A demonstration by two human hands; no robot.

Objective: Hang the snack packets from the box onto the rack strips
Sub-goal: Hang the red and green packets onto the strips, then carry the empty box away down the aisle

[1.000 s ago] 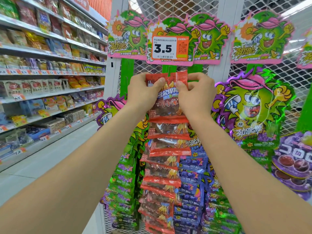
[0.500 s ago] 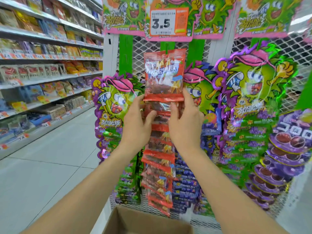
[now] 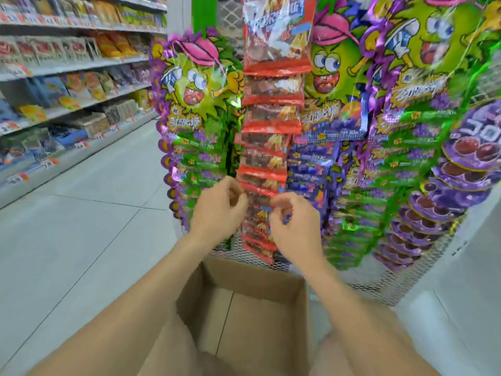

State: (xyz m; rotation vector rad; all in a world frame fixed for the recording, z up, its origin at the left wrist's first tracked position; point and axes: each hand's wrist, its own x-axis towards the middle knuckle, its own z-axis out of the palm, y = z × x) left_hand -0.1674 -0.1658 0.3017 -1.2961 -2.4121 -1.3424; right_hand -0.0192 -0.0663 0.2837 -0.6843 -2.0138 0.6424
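Observation:
A column of red snack packets [image 3: 271,112] hangs down a strip on the wire mesh rack [image 3: 360,283], overlapping one another from the top of the view to just above the box. My left hand [image 3: 218,210] and my right hand [image 3: 294,226] hover in front of the lower packets, one on each side, fingers loosely curled. Neither hand visibly holds a packet; the fingertips are blurred close to the packet edges. An open cardboard box [image 3: 254,275] sits below my forearms, its visible bottom bare.
Green and purple candy packets [image 3: 200,147] hang on the strip to the left, and more purple and green packets [image 3: 406,169] hang to the right. Stocked store shelves [image 3: 67,66] line the aisle on the left, beside grey tiled floor [image 3: 81,226].
Both hands let go of the top red packet, now hanging on the strip, and dropped down the column. The view tilted down, bringing the box into sight.

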